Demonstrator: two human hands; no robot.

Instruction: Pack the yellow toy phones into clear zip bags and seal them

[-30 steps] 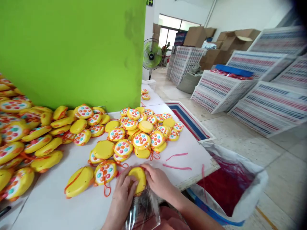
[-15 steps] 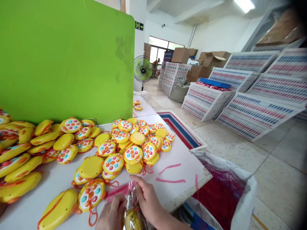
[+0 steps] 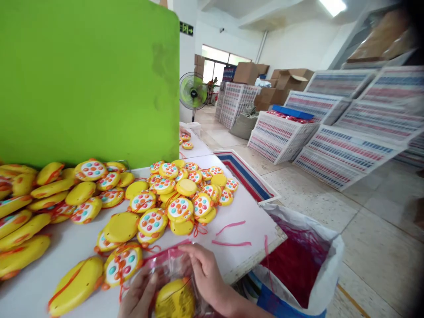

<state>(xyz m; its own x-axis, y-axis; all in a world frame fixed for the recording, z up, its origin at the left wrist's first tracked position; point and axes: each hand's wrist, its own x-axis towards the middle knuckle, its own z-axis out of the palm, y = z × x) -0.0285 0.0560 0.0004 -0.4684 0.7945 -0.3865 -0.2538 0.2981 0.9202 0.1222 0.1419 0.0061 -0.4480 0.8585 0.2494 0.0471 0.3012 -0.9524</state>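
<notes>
Hands low at the near edge of the white table (image 3: 255, 212), both on one clear bag (image 3: 168, 264) with a red strip along its mouth. On my feed, the left hand (image 3: 137, 297) takes the bag from its left side, with the thumb laid on the plastic and the palm against it. I read that grip as narrow and closed on the bag, though the lower fingers run out of frame. The right hand (image 3: 207, 276) comes in from the right, fingers bent over the bag's upper right edge and pressing the plastic; it too is closed on the bag, not spread. Inside the bag lies a yellow toy (image 3: 175, 300), plain back up, between the two hands and partly cut off by the bottom of the frame. Just left of the bag, a button toy (image 3: 122, 264) lies face up with an orange cord around it, near the left thumb. Behind it, a loose pile of toys (image 3: 179, 194) spreads across the table to an upright green board (image 3: 89, 79). I note pink strips (image 3: 228, 227) on bare tabletop beyond the right hand, apart from it. Off the table's right corner, an open sack (image 3: 334, 265) holds a mass of red cords. Farther back I see a fan (image 3: 193, 91), stacked crates (image 3: 278, 132) and cardboard boxes (image 3: 247, 73).
</notes>
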